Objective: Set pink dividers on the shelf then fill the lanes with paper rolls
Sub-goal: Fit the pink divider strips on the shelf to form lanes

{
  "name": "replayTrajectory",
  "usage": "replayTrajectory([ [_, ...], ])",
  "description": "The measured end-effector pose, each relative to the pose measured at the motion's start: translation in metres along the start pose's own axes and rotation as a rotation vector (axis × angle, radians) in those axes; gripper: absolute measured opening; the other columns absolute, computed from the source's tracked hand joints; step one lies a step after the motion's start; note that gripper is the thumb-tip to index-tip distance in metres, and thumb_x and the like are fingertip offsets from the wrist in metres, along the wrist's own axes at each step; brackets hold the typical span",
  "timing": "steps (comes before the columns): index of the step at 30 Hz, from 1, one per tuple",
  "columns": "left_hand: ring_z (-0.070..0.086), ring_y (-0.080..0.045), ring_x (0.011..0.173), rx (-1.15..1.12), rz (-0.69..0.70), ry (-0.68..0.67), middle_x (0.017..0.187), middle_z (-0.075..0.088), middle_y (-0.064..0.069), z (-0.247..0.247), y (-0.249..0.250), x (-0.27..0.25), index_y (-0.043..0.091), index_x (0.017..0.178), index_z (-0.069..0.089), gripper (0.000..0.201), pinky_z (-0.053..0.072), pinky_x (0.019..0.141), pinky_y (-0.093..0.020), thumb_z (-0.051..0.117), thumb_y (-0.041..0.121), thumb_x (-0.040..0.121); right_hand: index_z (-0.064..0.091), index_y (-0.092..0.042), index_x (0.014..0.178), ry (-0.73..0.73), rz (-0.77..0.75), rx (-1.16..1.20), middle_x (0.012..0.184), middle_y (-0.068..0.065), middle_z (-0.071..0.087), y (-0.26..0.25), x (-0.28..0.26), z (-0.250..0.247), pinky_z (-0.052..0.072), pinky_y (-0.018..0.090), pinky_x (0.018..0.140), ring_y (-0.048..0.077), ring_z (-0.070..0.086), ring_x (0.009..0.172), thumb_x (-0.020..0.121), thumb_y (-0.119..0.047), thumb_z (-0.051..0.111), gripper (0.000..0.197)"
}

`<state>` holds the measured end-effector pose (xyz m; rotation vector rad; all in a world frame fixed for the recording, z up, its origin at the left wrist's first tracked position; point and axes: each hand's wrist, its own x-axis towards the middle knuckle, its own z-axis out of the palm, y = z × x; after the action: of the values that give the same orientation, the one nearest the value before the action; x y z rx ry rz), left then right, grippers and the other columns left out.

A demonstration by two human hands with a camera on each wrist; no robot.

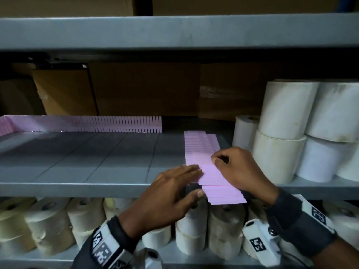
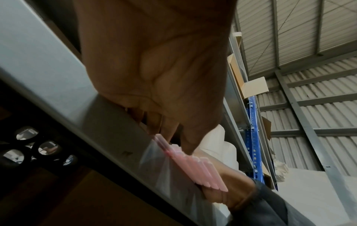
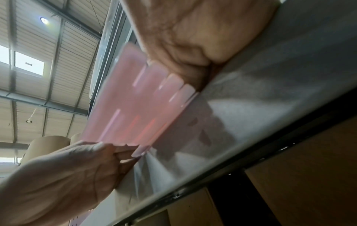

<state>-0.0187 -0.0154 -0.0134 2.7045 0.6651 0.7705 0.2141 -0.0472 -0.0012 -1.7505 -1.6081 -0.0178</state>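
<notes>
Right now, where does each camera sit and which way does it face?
Head: on the head, facing down at the shelf; left hand and right hand show.
Left wrist: under that wrist, facing up past the palm to the roof.
Right wrist: under that wrist, facing up; both hands show.
All share the pink dividers.

text: none legible | wrist bands (image 1: 101,246): black-and-white square code patterns only
</notes>
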Motion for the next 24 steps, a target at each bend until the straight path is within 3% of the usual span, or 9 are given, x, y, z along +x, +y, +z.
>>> replayTrajectory([
  [2, 0.029, 0.004, 0.149, 0.010, -0.001, 0.010, 0.156, 0.044, 0.021, 0.002, 0.000, -0.001, 0.035, 0.146, 0.055, 0.064, 0.026, 0.123, -0.028, 0.049, 0.071, 0.094, 0.076, -0.024, 0.099, 0.006, 0.037, 0.037, 0.087, -0.017, 0.068, -0.001, -0.001, -0.002, 0.040, 0.003, 0.059, -0.004, 0.061, 0.076, 0.093, -0.025, 0.062, 0.015],
  [4, 0.038, 0.003, 0.143, -0.035, 0.017, 0.053, 0.148, 0.054, 0.020, 0.003, -0.001, -0.002, 0.031, 0.137, 0.063, 0.060, 0.035, 0.119, -0.031, 0.056, 0.069, 0.092, 0.076, -0.024, 0.103, 0.017, 0.062, 0.068, 0.086, -0.020, 0.065, -0.003, -0.001, -0.004, 0.040, 0.004, 0.058, -0.004, 0.061, 0.076, 0.093, -0.025, 0.063, 0.016],
  [9, 0.060, -0.001, 0.122, -0.126, 0.069, 0.148, 0.128, 0.068, 0.014, 0.004, -0.003, -0.004, 0.020, 0.125, 0.070, 0.049, 0.050, 0.100, -0.030, 0.069, 0.056, 0.091, 0.075, -0.024, 0.106, 0.013, 0.094, 0.163, 0.096, -0.015, 0.071, -0.007, -0.002, -0.008, 0.043, 0.009, 0.067, 0.000, 0.064, 0.087, 0.093, -0.024, 0.063, 0.017],
  [13, 0.064, 0.000, 0.120, -0.163, 0.168, 0.260, 0.127, 0.071, 0.016, 0.001, -0.004, -0.008, 0.023, 0.127, 0.071, 0.031, 0.052, 0.098, -0.025, 0.066, 0.036, 0.100, 0.074, -0.023, 0.107, 0.014, 0.111, 0.225, 0.101, -0.013, 0.071, -0.009, -0.004, -0.011, 0.045, 0.011, 0.071, 0.002, 0.064, 0.091, 0.095, -0.020, 0.061, 0.018],
  [17, 0.067, -0.001, 0.117, -0.117, 0.245, 0.529, 0.126, 0.072, 0.010, -0.010, -0.010, -0.010, 0.018, 0.123, 0.072, 0.027, 0.057, 0.094, -0.026, 0.058, 0.023, 0.101, 0.071, -0.025, 0.111, 0.002, 0.136, 0.236, 0.104, -0.014, 0.070, -0.010, -0.004, -0.014, 0.044, 0.011, 0.070, 0.000, 0.063, 0.092, 0.095, -0.022, 0.060, 0.019],
  [19, 0.073, -0.005, 0.108, -0.132, 0.193, 0.694, 0.122, 0.073, 0.008, -0.018, -0.014, -0.012, 0.022, 0.121, 0.068, 0.024, 0.061, 0.086, -0.031, 0.055, 0.023, 0.101, 0.067, -0.024, 0.120, 0.019, 0.157, 0.245, 0.110, -0.010, 0.069, -0.011, -0.002, -0.015, 0.043, 0.012, 0.068, 0.000, 0.062, 0.091, 0.096, -0.024, 0.060, 0.025],
  [21, 0.076, -0.007, 0.097, -0.233, 0.102, 0.867, 0.114, 0.074, 0.010, -0.026, -0.016, -0.014, 0.028, 0.119, 0.064, 0.020, 0.063, 0.081, -0.031, 0.052, 0.026, 0.104, 0.061, -0.024, 0.125, 0.039, 0.186, 0.287, 0.109, -0.007, 0.068, -0.013, -0.001, -0.018, 0.047, 0.017, 0.068, 0.009, 0.064, 0.088, 0.094, -0.028, 0.062, 0.031],
  [24, 0.078, -0.015, 0.090, -0.490, 0.025, 1.084, 0.103, 0.077, 0.007, -0.041, -0.022, -0.017, 0.013, 0.122, 0.062, 0.023, 0.064, 0.080, -0.031, 0.050, 0.027, 0.109, 0.052, -0.034, 0.121, 0.039, 0.195, 0.307, 0.099, -0.018, 0.063, -0.017, 0.002, -0.023, 0.056, 0.025, 0.070, 0.010, 0.066, 0.086, 0.093, -0.035, 0.063, 0.029],
])
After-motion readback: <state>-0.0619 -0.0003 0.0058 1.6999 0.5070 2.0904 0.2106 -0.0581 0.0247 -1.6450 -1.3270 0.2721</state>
